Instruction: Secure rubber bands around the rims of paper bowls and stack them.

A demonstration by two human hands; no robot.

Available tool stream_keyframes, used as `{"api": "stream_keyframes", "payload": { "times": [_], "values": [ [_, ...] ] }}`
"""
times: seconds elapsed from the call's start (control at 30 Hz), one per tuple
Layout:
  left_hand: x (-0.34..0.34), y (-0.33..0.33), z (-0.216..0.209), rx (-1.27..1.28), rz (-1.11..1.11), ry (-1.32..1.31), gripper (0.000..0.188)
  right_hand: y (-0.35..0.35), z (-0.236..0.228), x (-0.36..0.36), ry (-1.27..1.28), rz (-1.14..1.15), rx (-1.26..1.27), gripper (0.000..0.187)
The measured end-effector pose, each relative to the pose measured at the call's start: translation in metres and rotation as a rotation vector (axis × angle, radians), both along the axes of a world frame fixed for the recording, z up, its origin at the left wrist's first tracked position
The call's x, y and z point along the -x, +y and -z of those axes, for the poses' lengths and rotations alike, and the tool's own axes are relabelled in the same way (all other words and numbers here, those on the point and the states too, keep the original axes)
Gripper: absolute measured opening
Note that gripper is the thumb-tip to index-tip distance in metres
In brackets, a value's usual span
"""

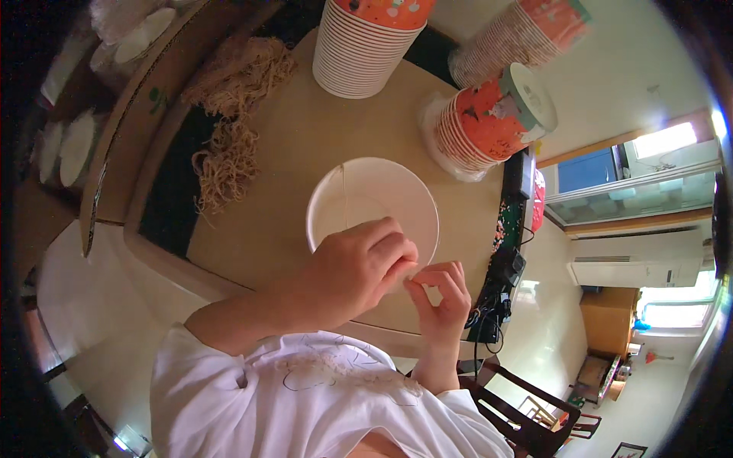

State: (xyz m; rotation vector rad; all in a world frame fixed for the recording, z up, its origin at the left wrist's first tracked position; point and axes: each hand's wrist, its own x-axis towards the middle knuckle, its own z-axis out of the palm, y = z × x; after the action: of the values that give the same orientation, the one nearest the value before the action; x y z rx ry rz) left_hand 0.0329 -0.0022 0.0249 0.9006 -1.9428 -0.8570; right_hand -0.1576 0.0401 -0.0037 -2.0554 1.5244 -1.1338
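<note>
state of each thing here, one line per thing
white paper bowl: upright, open, looks empty
left hand: curled at the bowl's near rim
right hand: fingertips pinched beside the left hand
cup stack: upright
sleeved cup stack: lying on its side
noodle pile: loose on the table

Single head-worn fisheye view, steeply down, close over a tabletop (305,145).

Warm dim light over my table (305,145), blown-out glare from the windows (664,141) at right, heavy fisheye bending, black vignette at corners, my hands slightly soft.
</note>
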Motion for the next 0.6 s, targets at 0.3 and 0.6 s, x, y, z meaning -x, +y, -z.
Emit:
{"api": "stream_keyframes", "payload": {
  "times": [0.3,0.6],
  "values": [
    [0.009,-0.006,0.019,0.134,-0.059,0.139,0.017,-0.001,-0.003,0.011,0.018,0.041,-0.029,0.019],
    [0.005,-0.011,0.01,0.147,-0.087,-0.068,0.033,-0.026,0.006,0.013,-0.429,0.252,-0.042,0.012]
  ]
}}
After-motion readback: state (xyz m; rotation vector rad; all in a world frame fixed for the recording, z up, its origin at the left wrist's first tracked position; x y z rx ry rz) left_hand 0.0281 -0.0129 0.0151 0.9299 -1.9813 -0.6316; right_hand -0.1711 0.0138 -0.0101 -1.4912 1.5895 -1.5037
